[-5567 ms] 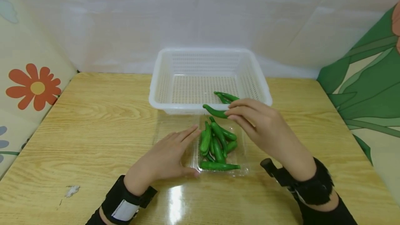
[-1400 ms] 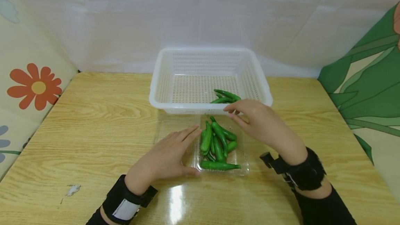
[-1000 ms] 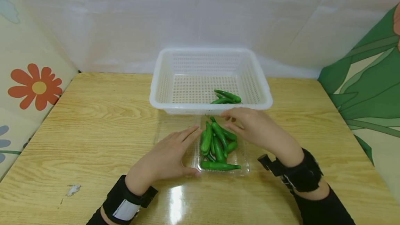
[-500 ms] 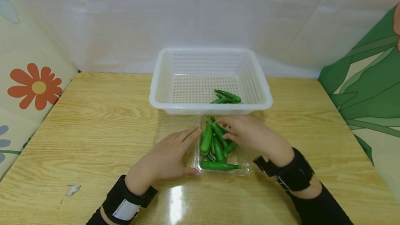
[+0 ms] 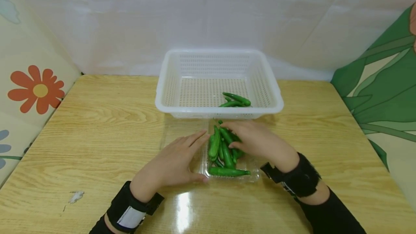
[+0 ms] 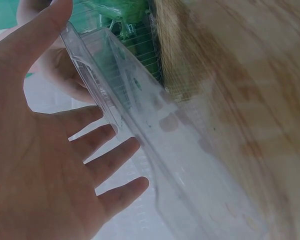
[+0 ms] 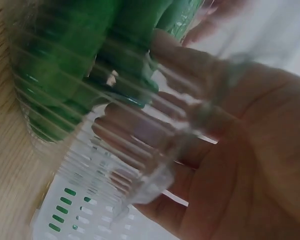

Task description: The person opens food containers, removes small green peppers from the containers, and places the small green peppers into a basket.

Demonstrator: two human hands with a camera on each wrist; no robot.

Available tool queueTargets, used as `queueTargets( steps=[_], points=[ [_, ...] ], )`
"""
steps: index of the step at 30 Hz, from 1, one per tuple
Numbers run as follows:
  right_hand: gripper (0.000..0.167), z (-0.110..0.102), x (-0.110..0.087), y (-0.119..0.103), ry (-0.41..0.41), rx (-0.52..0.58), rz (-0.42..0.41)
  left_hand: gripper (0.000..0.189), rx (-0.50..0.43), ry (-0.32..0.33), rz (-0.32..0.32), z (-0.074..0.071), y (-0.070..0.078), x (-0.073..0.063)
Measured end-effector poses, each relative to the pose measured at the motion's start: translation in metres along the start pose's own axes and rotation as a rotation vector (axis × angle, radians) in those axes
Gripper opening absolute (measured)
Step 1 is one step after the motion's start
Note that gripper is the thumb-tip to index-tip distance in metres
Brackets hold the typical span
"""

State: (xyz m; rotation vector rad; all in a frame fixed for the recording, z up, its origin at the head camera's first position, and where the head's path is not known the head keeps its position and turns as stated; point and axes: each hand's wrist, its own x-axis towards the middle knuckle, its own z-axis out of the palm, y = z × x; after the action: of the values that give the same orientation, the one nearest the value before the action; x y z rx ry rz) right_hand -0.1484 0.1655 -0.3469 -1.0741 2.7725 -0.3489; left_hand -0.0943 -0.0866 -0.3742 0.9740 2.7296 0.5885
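Observation:
Several long green chili peppers (image 5: 214, 146) lie in a clear plastic box (image 5: 253, 177) in the head view. My right hand (image 5: 258, 142) is over the box's right side, its thumb and index finger spread apart at the peppers. In the right wrist view its bent fingers (image 7: 135, 135) show through the box's ribbed wall, the thumb against a pepper. My left hand (image 5: 175, 161) rests along the box's left edge with straight fingers. Their tips meet the clear plastic rim (image 6: 97, 82) in the left wrist view.
Behind the box stands a white perforated basket (image 5: 217, 110) with several green chili peppers (image 5: 238, 99) at its near right. The box's clear lid (image 5: 173, 127) lies flat to the left. All stand on a wood-grain table (image 5: 97, 129) with a white cloth (image 5: 130, 28) behind.
The basket has gained the pepper my right hand held earlier. That hand has since come down from the basket's rim to the peppers in the box. My left hand has stayed put.

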Motion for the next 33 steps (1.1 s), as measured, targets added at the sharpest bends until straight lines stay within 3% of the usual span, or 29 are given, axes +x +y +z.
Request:
queueTargets(
  steps=[9, 18, 22, 33],
  points=[
    [0.069, 0.0041, 0.0005, -0.0013, 0.035, -0.02, -0.03, 0.113, -0.008, 0.008, 0.007, -0.0003, -0.0005, 0.0006],
    [0.059, 0.0032, 0.002, 0.0007, 0.056, -0.004, -0.039, 0.113, -0.003, 0.02, 0.016, -0.0013, -0.001, 0.003],
    [0.062, 0.0017, 0.0021, 0.0002, 0.028, -0.009, -0.016, 0.113, -0.001, 0.027, 0.016, -0.0012, -0.0015, 0.0044],
    [0.052, 0.0089, 0.0016, -0.0024, 0.046, 0.019, -0.049, 0.114, -0.012, 0.013, 0.005, 0.0015, 0.0002, -0.0011]
  ],
)
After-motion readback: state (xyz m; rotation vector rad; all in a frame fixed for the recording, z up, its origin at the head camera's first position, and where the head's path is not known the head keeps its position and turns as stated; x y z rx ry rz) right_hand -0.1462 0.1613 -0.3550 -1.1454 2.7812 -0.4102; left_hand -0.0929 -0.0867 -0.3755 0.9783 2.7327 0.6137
